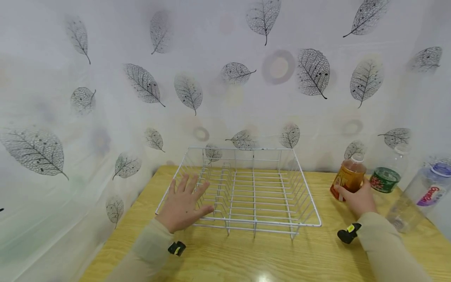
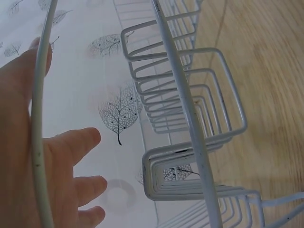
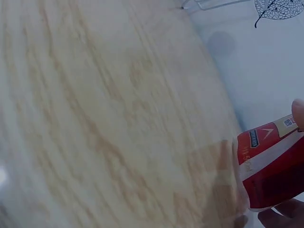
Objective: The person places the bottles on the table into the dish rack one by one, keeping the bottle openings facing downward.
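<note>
My left hand (image 1: pixel 183 205), fingers spread and straight, is over the near left corner of a white wire dish rack (image 1: pixel 275 223). The left wrist view shows the fingers (image 2: pixel 76 145) extended among the rack's coated wires (image 2: pixel 190 114), gripping nothing. On the right, my right hand (image 1: pixel 361 199) grips a plastic bottle of orange-brown drink (image 1: pixel 349 176), thumb on the near side and fingers round the far side. Its red label (image 3: pixel 270 161) shows at the right edge of the right wrist view, with fingertips below it. The bottle leans slightly.
Right of the held bottle stands a clear bottle with a green label (image 1: pixel 385 178). Nearer is a large clear bottle with a purple cap (image 1: pixel 419 197). All are on a wooden table (image 1: pixel 243 258), backed by a leaf-print curtain (image 1: pixel 218 113) that also runs along the left.
</note>
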The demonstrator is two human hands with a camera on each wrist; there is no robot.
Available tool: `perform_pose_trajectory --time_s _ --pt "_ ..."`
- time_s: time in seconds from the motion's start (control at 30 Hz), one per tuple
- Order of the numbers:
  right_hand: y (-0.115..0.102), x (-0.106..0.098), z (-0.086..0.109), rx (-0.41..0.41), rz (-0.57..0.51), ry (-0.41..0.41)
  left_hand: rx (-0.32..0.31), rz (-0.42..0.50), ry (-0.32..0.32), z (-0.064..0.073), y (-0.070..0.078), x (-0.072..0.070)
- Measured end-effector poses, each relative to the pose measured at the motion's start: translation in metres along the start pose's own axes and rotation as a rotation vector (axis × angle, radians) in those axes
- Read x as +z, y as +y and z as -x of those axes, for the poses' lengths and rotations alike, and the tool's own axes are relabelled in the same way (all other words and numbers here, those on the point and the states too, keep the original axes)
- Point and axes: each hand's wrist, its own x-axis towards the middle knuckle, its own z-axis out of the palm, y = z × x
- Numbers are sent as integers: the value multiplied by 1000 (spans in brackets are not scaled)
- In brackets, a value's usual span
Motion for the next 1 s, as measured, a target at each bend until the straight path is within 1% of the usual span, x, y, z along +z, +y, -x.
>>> perform_pose_trajectory --time_s 0.1,0.3,0.53,0.67,0.73,0.83,0.9,1.0 --pt "3 4 -3 27 30 16 1 1 -1 -1 1 1" --pt "2 7 -1 57 28 17 -7 9 -17 -2 3 0" --pt "2 3 8 28 -10 17 -4 22 -14 -3 4 0" --pt "-4 1 15 4 -57 5 0 41 -11 -3 5 -1" --pt "-10 1 20 -17 -85 6 4 51 4 -4 5 -3" --pt "-23 -2 27 -64 -109 21 21 80 44 -5 7 -5" --pt "-34 -4 32 -113 -115 30 38 91 66 -6 8 -7" --pt "-52 -9 41 -198 -95 23 55 96 79 -7 11 -9"
